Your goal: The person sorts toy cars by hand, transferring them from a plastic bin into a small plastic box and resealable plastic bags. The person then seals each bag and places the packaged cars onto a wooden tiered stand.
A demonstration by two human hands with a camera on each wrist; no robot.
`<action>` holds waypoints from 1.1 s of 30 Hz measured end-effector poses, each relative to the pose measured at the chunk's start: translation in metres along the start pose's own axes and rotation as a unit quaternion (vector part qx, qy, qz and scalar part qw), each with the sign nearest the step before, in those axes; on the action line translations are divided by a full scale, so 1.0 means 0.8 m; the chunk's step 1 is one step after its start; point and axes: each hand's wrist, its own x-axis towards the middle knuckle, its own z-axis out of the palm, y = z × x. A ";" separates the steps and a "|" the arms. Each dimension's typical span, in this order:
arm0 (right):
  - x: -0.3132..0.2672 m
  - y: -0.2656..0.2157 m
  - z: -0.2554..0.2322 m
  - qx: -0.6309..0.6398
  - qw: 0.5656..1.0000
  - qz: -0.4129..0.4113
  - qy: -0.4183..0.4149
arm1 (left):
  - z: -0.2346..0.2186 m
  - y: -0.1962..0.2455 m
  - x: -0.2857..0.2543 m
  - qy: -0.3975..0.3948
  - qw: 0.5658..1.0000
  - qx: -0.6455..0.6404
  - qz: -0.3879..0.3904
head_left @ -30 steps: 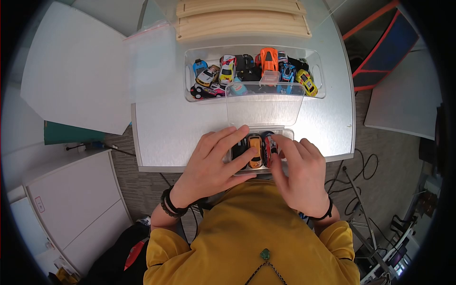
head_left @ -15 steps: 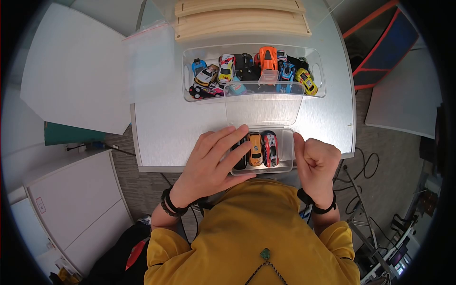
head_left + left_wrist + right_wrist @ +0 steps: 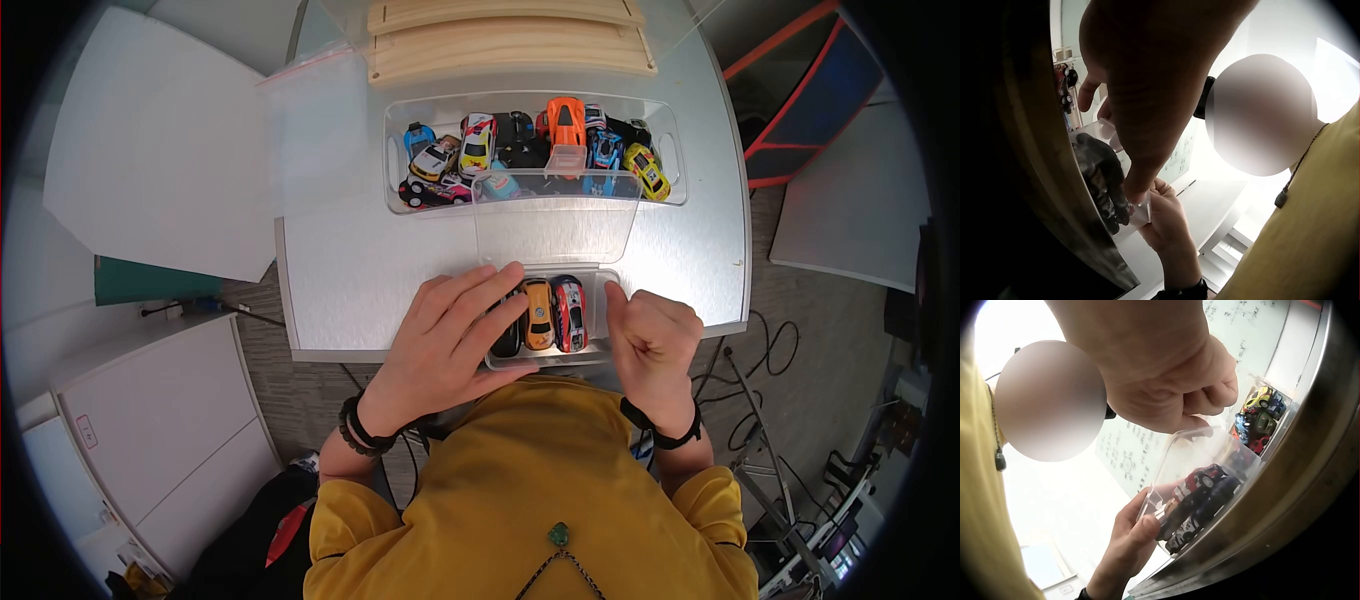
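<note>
A clear plastic box [image 3: 597,325] sits near the table's front edge with its lid [image 3: 560,230] tipped open toward the back. Inside, side by side, lie a dark toy car [image 3: 507,340], an orange-yellow toy car [image 3: 538,315] and a red, white and black toy car [image 3: 570,318]. My left hand [image 3: 440,330] holds the box across its left end, thumb along the near wall, fingers covering part of the dark car. At the right end, my right hand [image 3: 657,335] has its fingers curled around nothing. Its thumb lies at the box rim [image 3: 1175,434] in the right wrist view.
Behind the lid stands a long clear bin [image 3: 677,175] holding several toy cars, an orange one [image 3: 566,125] on top. Farther back are wooden boards [image 3: 510,50]. A clear plastic bag [image 3: 320,130] lies at the table's left.
My right hand let go of the red, white and black car, drew back to the right and curled its fingers, then shifted slightly left to the box's right end. The left hand stayed put.
</note>
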 end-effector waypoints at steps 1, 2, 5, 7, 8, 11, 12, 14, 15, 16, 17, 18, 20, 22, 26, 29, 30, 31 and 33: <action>0.000 0.000 0.000 -0.004 1.000 -0.002 0.000 | 0.000 0.000 0.000 0.002 1.000 0.001 0.000; 0.000 0.001 0.001 -0.004 1.000 -0.002 0.000 | 0.001 0.000 0.000 0.002 1.000 0.001 0.000; -0.001 0.002 0.002 -0.024 1.000 -0.003 0.013 | 0.002 0.000 -0.001 0.010 1.000 -0.003 0.001; -0.002 0.004 0.003 -0.018 0.994 0.106 0.035 | 0.002 0.000 -0.001 0.013 1.000 -0.004 0.002; 0.000 0.005 0.004 -0.018 0.994 0.106 0.035 | 0.002 0.001 -0.001 0.013 1.000 -0.003 0.002; 0.002 0.014 0.005 0.112 0.969 0.218 0.012 | 0.003 0.001 -0.001 0.016 1.000 -0.007 0.002; 0.004 0.014 0.006 0.114 0.970 0.216 0.011 | 0.005 0.001 0.000 0.016 1.000 -0.013 0.006; 0.006 0.013 0.010 0.146 0.962 0.231 0.012 | 0.008 0.002 0.004 0.017 1.000 -0.016 0.010; 0.004 0.021 0.009 0.148 0.962 0.229 0.012 | 0.010 0.004 0.008 0.015 1.000 -0.019 0.012; -0.002 0.037 0.006 0.127 0.972 0.199 -0.003 | 0.012 0.005 0.011 0.013 1.000 -0.023 0.014; -0.005 0.048 0.004 0.107 0.980 0.168 -0.017 | 0.012 0.007 0.014 0.014 1.000 -0.019 0.014; -0.005 0.052 0.002 0.109 0.980 0.165 -0.018 | 0.011 0.011 0.018 0.009 1.000 -0.020 0.013; -0.001 0.057 -0.001 0.118 0.980 0.159 0.000 | 0.001 0.015 0.024 0.004 1.000 -0.018 0.014; 0.000 0.062 -0.004 0.132 0.978 0.163 0.012 | -0.022 0.021 0.022 0.026 0.999 -0.013 0.022; -0.004 0.081 -0.003 0.205 0.959 0.192 0.018 | -0.088 0.008 0.058 -0.009 0.999 0.042 -0.004; -0.001 0.086 -0.005 0.216 0.958 0.186 0.002 | -0.098 -0.013 0.092 -0.010 0.994 0.107 -0.036; 0.000 0.086 -0.005 0.218 0.959 0.182 -0.009 | -0.095 -0.021 0.102 -0.011 0.993 0.112 -0.041; 0.001 0.086 -0.005 0.220 0.959 0.178 -0.009 | -0.092 -0.030 0.112 -0.012 0.992 0.119 -0.045; 0.003 0.082 -0.005 0.217 0.961 0.173 -0.011 | -0.078 -0.048 0.130 -0.008 0.992 0.116 -0.053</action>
